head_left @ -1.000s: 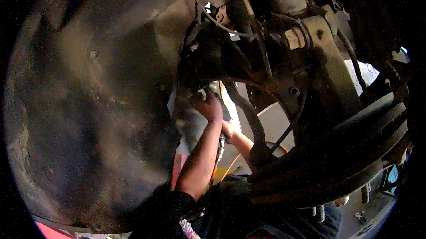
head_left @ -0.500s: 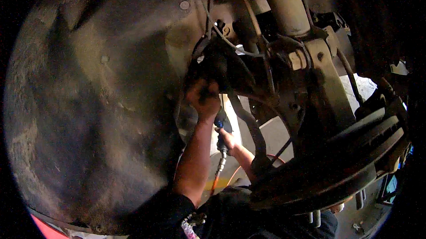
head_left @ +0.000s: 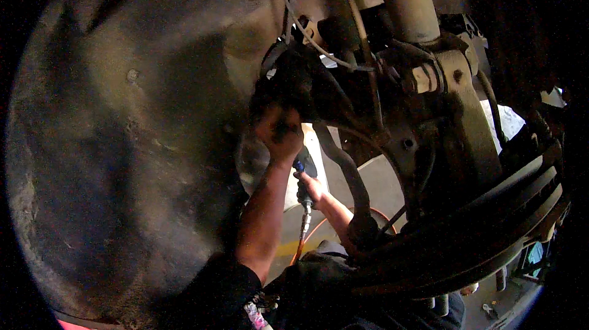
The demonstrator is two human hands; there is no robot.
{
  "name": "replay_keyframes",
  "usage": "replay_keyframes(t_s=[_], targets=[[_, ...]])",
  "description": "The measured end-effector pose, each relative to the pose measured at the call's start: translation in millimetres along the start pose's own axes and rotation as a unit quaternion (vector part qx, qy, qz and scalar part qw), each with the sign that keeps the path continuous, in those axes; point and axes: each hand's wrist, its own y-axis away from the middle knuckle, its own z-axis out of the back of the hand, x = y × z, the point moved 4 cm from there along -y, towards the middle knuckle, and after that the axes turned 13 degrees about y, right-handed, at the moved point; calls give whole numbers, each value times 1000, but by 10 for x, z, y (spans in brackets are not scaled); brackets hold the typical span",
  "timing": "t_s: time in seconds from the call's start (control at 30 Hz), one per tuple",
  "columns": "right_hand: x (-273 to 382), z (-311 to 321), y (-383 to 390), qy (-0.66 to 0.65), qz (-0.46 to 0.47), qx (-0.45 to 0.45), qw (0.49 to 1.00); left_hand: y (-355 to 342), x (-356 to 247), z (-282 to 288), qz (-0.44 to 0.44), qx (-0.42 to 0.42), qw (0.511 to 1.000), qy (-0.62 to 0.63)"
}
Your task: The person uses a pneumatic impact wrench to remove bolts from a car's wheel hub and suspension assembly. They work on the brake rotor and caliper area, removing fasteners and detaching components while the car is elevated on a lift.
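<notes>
My left hand (head_left: pixel 279 135) reaches up among the dark parts behind the wheel hub. Its fingers look curled, but deep shadow hides what they close round. Lower and a little to the right, my right hand (head_left: pixel 313 189) is wrapped around the handle of an air tool (head_left: pixel 307 203) with a dark body and a blue band. A silver fitting (head_left: pixel 305 219) at its lower end joins an orange air hose (head_left: pixel 299 250). The tool's upper end runs up beside my left wrist, and its working head is hidden.
A dirty wheel-well liner (head_left: pixel 141 146) curves along the left. On the right are a strut (head_left: pixel 414 8), a brake disc (head_left: pixel 491 207) with wheel studs, and a curved bar (head_left: pixel 343 167) close to my right forearm. A thin cable (head_left: pixel 300 26) hangs above my left hand.
The view has shifted slightly, so the strut and brake parts sit higher and farther right. Both hands keep nearly the same places, with the air tool still in my right hand.
</notes>
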Motion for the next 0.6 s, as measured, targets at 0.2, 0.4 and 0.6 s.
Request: replay_keyframes(t_s=[0.2, 0.4, 0.6], targets=[[14, -7, -54, 18, 41, -4, 999, -44, -88, 12, 45, -37, 998, -19], [-45, -21, -169, -3, 19, 18, 1000, -159, -200, -41, 5, -76, 996, 48], [-83, 29, -148, -27, 23, 23, 999, -211, -246, -45, -18, -46, 999, 23]])
